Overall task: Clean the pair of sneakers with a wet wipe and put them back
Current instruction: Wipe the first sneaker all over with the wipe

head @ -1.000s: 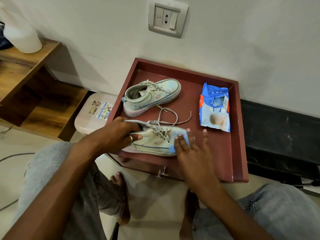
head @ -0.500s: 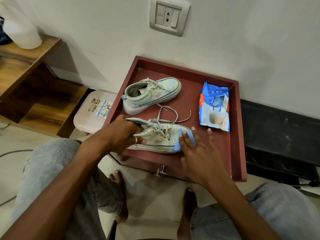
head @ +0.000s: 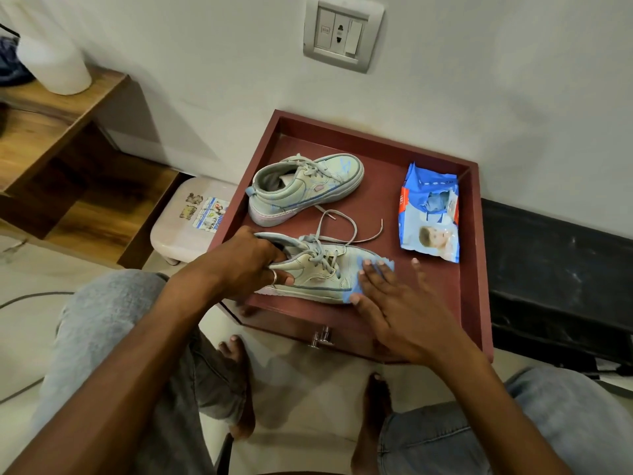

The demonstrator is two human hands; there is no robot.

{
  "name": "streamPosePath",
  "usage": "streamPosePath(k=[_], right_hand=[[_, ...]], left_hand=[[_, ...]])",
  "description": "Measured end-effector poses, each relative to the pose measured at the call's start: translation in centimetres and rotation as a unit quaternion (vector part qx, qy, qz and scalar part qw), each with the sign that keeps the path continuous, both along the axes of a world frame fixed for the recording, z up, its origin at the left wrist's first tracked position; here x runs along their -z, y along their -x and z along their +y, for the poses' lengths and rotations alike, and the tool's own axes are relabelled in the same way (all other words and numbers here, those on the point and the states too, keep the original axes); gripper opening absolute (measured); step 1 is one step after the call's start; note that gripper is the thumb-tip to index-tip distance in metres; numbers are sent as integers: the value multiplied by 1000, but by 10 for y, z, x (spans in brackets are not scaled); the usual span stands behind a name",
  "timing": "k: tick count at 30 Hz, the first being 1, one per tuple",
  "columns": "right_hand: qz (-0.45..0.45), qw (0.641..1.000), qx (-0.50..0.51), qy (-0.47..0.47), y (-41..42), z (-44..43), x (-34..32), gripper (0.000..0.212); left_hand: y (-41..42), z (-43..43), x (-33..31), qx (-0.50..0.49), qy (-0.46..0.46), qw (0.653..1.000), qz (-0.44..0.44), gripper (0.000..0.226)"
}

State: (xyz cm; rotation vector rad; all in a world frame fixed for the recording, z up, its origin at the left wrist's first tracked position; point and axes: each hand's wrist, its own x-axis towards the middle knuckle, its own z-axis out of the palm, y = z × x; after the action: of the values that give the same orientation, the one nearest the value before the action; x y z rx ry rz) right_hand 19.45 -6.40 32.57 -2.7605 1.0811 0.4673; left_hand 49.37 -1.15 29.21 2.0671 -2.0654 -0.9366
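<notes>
- Your knees in grey jeans (head: 102, 323) and your bare feet frame the bottom of the view, on a pale tiled floor.
- Your left hand (head: 246, 265) grips the near sneaker (head: 318, 272) at its heel end, fingers curled over the collar, thumb along the side.
- Your right hand (head: 394, 303) lies flat with straight, spread fingers, pressing a blue wet wipe (head: 387, 265) onto that sneaker's toe.
- The near sneaker sits by the front edge of the red-brown tray (head: 474, 269), toe to the right, with its laces loose across the tray floor.
- The far sneaker (head: 308, 186) stands just behind it, apart from both hands.
- An opened wipes pack (head: 430, 214) lies to the right, near your right fingertips but not touching.
- Left of the tray are a white stool (head: 185, 221) and a wooden shelf (head: 68, 138).
- A wall socket (head: 342, 36) sits on the white wall above.
</notes>
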Motion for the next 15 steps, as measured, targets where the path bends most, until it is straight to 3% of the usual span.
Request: streamPosePath(k=[4, 6, 8, 10, 12, 15], right_hand=[[-12, 999, 48, 23, -12, -4, 17, 97], [-19, 999, 32, 16, -20, -3, 22, 92], [-28, 1000, 1, 2, -20, 0, 17, 95], [-24, 999, -14, -26, -10, 0, 4, 99], [-19, 999, -12, -27, 4, -6, -5, 86], [-11, 999, 22, 37, 5, -16, 0, 87]], left_hand=[[1, 0, 1, 11, 4, 1000, -2, 56], [1, -1, 2, 11, 14, 1000, 5, 46], [1, -1, 1, 5, 21, 1000, 17, 55], [1, -2, 2, 11, 24, 1000, 15, 50], [1, -3, 4, 15, 18, 1000, 11, 43], [0, -3, 2, 11, 14, 1000, 15, 58]])
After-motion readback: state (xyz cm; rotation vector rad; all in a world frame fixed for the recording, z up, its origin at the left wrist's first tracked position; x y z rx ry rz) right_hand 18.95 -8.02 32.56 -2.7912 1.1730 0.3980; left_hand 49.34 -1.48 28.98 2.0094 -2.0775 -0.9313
